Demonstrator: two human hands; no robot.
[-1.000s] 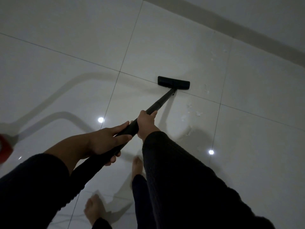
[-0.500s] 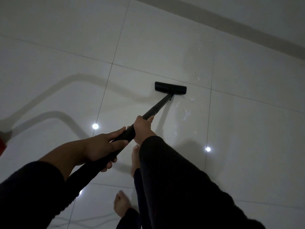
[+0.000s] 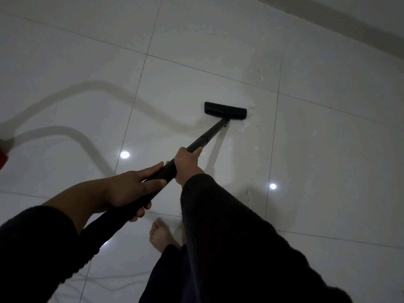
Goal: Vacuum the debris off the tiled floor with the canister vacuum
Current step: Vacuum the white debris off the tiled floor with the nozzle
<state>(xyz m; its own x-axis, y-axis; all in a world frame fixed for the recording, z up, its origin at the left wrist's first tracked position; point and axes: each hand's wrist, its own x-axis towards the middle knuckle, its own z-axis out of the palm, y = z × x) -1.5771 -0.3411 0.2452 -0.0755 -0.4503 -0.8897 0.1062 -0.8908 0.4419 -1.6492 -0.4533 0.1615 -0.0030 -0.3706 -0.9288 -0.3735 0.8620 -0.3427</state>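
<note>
My right hand (image 3: 187,165) has its fingers (image 3: 197,152) wrapped tight on the black wand (image 3: 205,137), and my left hand (image 3: 131,189) is clamped on it lower down. The wand is hard and stiff, and I think it is light to push. Holding it in two spots helps me steer. The flat brush head (image 3: 225,110) sits on the shiny tiled floor (image 3: 328,149), just beside the little white bits (image 3: 244,129). It is dark, so I can't read any words on it
</note>
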